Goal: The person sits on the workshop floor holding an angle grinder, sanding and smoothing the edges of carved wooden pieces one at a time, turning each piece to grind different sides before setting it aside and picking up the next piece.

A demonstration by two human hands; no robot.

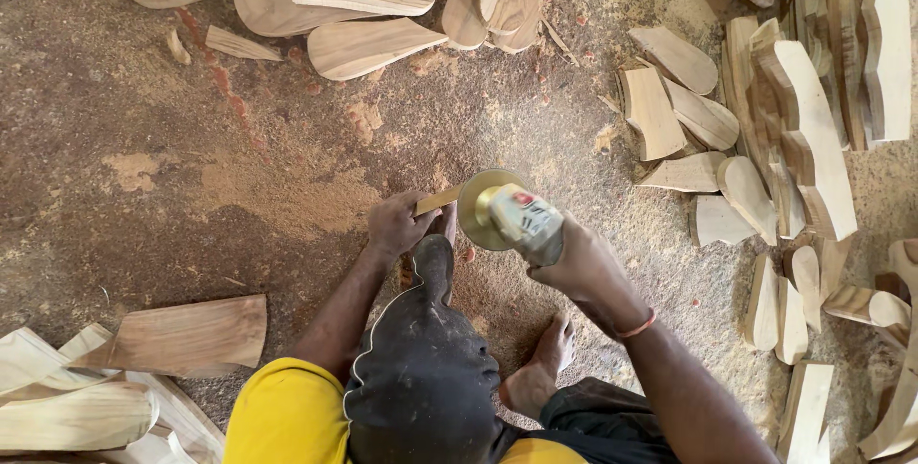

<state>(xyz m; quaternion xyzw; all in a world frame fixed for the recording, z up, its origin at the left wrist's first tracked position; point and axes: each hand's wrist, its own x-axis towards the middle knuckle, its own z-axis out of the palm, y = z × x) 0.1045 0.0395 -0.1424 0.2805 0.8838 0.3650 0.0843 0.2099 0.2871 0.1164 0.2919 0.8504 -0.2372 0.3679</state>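
Squatting on the sawdust floor [191, 187], our left hand [397, 223] grips a thin wood strip [438, 200], right hand [583, 268] clenched round the grinder [512, 218]; best we keep fingers behind the disc.

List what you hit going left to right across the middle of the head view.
Flat wooden board → left hand on a thin wood strip → sanding disc → right hand gripping the grinder → pile of shaped wood pieces.
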